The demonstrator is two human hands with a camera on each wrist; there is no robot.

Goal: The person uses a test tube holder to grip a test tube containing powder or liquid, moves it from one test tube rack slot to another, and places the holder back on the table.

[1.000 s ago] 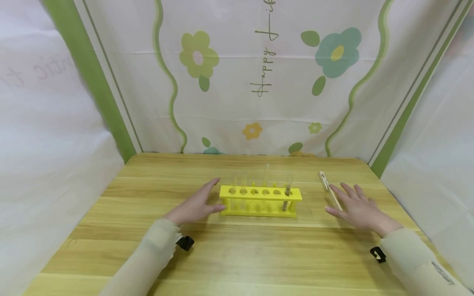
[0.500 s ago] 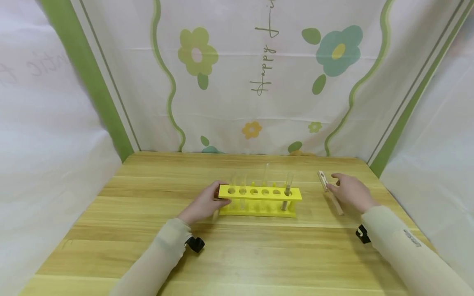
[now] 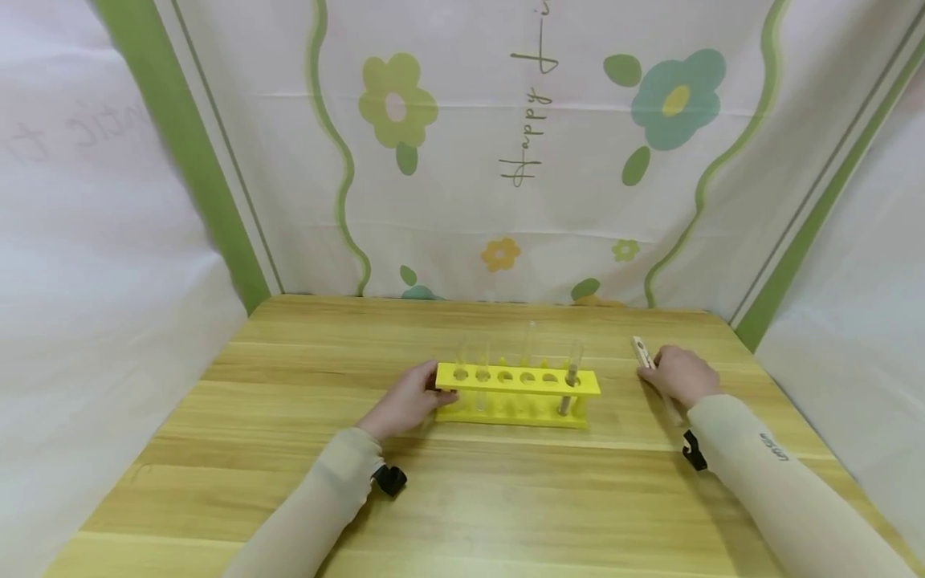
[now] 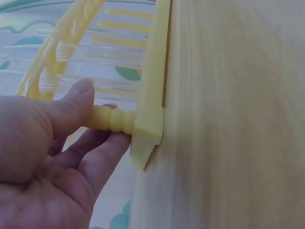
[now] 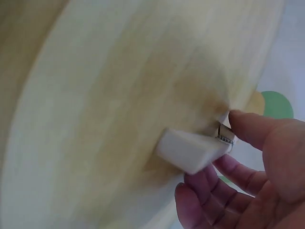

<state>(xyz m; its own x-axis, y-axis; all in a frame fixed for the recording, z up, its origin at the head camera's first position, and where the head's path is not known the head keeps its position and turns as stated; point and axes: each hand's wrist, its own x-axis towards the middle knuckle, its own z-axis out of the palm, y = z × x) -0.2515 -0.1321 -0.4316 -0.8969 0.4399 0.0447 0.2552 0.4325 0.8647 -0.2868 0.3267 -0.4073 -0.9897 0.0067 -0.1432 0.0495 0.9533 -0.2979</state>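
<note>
On the table (image 3: 506,498), the left hand (image 3: 406,401) pinches a rack post (image 4: 104,118), the right hand (image 3: 682,376) a clamp (image 5: 186,150).

Smooth plastic rack (image 3: 516,388), clear tubes (image 3: 575,356), perhaps glass, matt wooden clamp (image 5: 187,150), wood-grain tabletop (image 3: 520,502)

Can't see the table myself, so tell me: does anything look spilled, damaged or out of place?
Nothing clearly stands out: no spill or breakage shows, and the yellow test tube rack stands upright on the wooden table. The dark-filled test tube at its right end leans slightly, perhaps only from the viewing angle.
</note>
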